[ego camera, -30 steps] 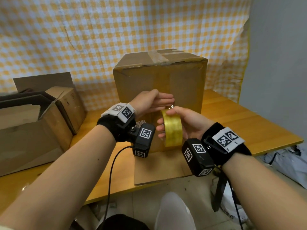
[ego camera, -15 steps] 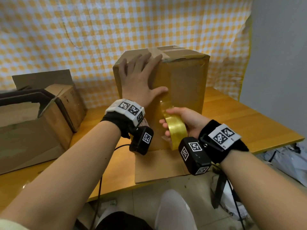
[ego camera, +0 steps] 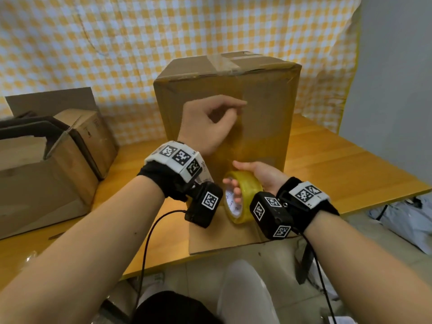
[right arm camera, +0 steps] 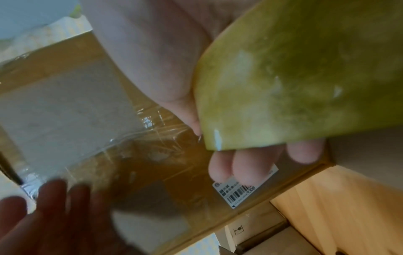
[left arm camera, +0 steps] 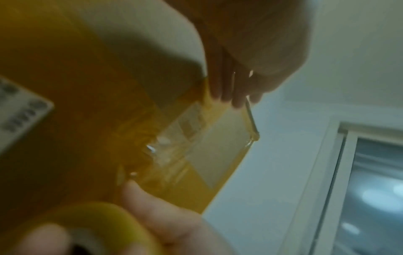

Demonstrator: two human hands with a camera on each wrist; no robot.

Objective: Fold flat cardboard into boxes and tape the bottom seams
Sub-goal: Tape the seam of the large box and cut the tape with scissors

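The cardboard box (ego camera: 224, 108) stands upright on the wooden surface (ego camera: 346, 174), its taped end on top, with a strip of clear tape (ego camera: 222, 61) crossing that top and running down the face turned toward the person. The left hand (ego camera: 208, 125) is raised against the middle of this near face, wrist bent upward and forearm reaching in from the lower left; its fingers lie together and extended, tips pressing the tape on the face of the box in the left wrist view, so its grip is released, holding nothing. Below it, at the foot of the box, the right hand (ego camera: 257, 176) has its grip clasped on the yellow tape roll (ego camera: 240, 197): the thumb lies over the outer rim and the fingers pass through the core. The roll stands on edge just in front of the box's lower face, above a flat piece of cardboard (ego camera: 222, 237) that juts past the surface's edge. To the left of the box, well apart, sit other open cardboard boxes (ego camera: 53, 164).
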